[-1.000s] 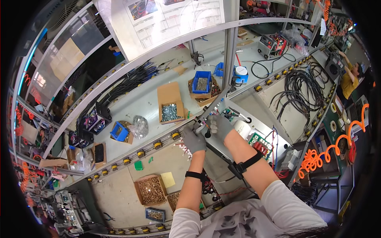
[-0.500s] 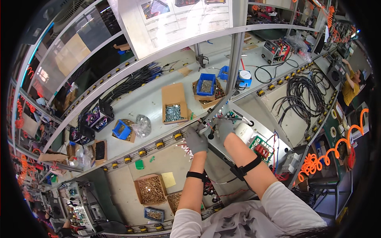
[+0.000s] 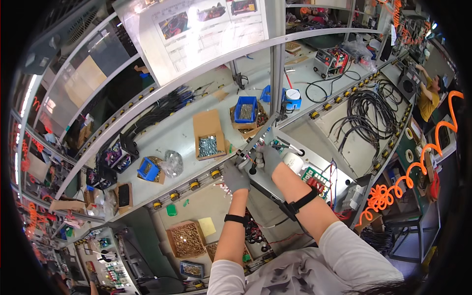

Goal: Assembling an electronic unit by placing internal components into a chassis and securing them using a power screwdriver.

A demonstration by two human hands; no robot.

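Note:
Both my hands wear grey gloves and work at the upper left end of a metal chassis (image 3: 275, 189). My left hand (image 3: 236, 177) is closed at the narrow end panel (image 3: 253, 151); what its fingers hold is hidden. Small white and red pieces (image 3: 225, 189) show beside its wrist side. My right hand (image 3: 270, 160) is closed, fingertips pinched near the panel's inner face, on something too small to make out. Close to the right hand sit a white cylinder (image 3: 293, 163), probably a capacitor, and a green circuit board (image 3: 313, 178) with red parts.
Beyond the roller rail stand an open carton of screws (image 3: 210, 146), a blue bin (image 3: 245, 109) and another blue bin (image 3: 148, 168). Cartons of brass-coloured fasteners (image 3: 186, 240) lie left of my arms. Black cables (image 3: 369, 115) and an orange coiled hose (image 3: 388, 191) are at right. A co-worker (image 3: 428, 101) stands far right.
The whole view has shifted slightly, so the bench appears lower and further left. My right hand's fingers have moved a little against the panel. The left hand keeps its place.

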